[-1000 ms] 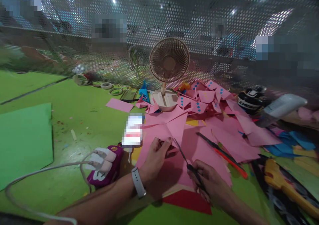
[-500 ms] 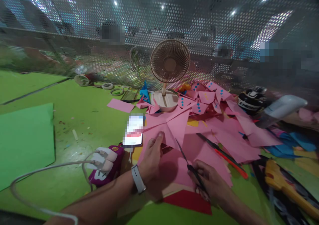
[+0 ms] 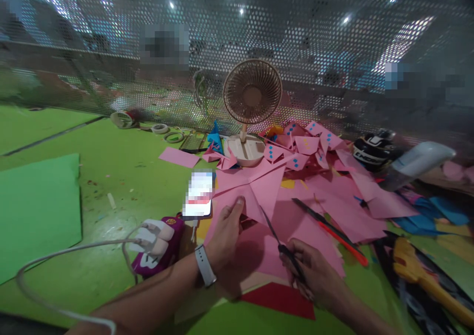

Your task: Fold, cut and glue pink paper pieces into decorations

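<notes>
My left hand (image 3: 226, 231), with a pale watch strap at the wrist, pinches the near edge of a creased pink paper sheet (image 3: 240, 194), thumb on top. My right hand (image 3: 309, 268) is closed around the black handles of a pair of scissors (image 3: 283, 251). Their slim blades point up and left, and the tip meets the pink sheet just right of my left thumb. Whether the blades are apart cannot be made out. Beneath both hands lie more flat pink sheets (image 3: 266, 261) and a dark red piece of paper (image 3: 283, 300).
A small fan (image 3: 253, 98) stands behind, beside folded pink paper pieces (image 3: 307, 145). A lit phone (image 3: 199, 196) and a purple power strip with plugs (image 3: 159, 246) are at left, near green paper (image 3: 40, 211). A red-and-black cutter (image 3: 333, 233) and a yellow-handled tool (image 3: 425, 275) lie right.
The pink sheet's right flap has shifted slightly to the right and its crease has moved with it. Both hands stay almost in place, the scissors still at the sheet.
</notes>
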The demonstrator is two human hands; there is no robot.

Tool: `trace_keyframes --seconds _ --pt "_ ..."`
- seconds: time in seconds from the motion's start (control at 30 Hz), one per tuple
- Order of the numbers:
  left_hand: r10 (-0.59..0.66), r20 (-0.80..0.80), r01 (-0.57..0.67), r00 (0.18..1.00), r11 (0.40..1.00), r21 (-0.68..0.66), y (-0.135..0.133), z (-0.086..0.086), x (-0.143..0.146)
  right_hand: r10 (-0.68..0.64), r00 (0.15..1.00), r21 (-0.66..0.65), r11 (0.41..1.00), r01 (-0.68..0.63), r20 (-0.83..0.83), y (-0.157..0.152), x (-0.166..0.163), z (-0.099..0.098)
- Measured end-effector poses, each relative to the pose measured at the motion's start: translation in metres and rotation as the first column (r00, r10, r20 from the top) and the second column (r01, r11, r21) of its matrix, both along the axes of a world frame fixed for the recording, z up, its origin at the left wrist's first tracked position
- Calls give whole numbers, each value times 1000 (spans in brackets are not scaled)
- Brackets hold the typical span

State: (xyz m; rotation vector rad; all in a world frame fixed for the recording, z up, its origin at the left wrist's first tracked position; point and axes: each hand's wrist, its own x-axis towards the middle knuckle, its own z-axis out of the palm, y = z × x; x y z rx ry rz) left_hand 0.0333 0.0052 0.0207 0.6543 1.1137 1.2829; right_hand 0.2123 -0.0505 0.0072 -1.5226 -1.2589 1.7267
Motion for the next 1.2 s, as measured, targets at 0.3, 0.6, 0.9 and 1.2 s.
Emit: trace_keyframes --seconds 0.3,0.6,0.9,1.2 --pt "-58 31 58 998 998 2 -2 0 0 -48 998 -6 999 47 -41 2 1 0" --pt "-64 -60 64 996 998 -8 -5 11 1 -43 998 2 999 43 -52 1 -1 3" --pt "-82 -47 79 996 995 -57 -8 12 3 -76 987 5 997 77 -144 0 3 -5" --pt "-121 -61 123 991 992 13 -7 12 2 -87 978 9 996 91 -188 -1 1 -5"
